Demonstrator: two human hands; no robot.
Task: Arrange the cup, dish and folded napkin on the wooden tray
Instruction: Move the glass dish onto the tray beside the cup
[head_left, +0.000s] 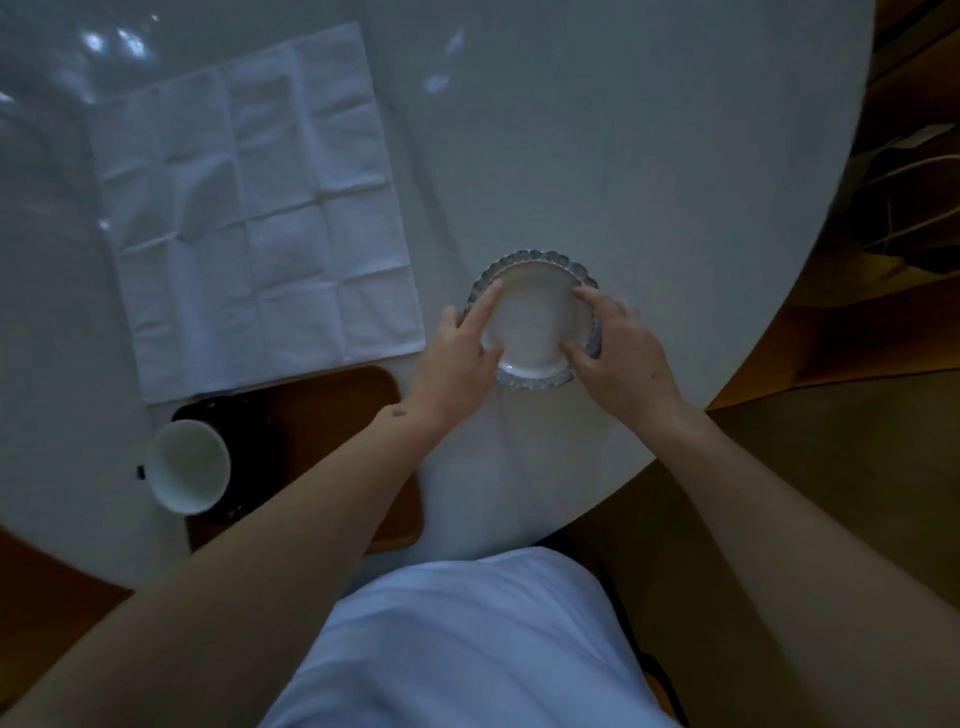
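While the dish (532, 325) sits on the pale worktop (623, 156) right of the wooden tray (332, 405), the left hand (457, 358) and right hand (618, 353) grip its scalloped rim; the unfolded napkin (249, 208) overlaps the tray's far edge, with the cup (189, 465) at its left edge.

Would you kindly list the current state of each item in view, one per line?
Dish: upright, empty, on the table, off the tray.
Napkin: unfolded, flat, creased.
Cup: upright, empty.
Wooden tray: partly under the napkin.
Left hand: gripping the dish.
Right hand: gripping the dish.
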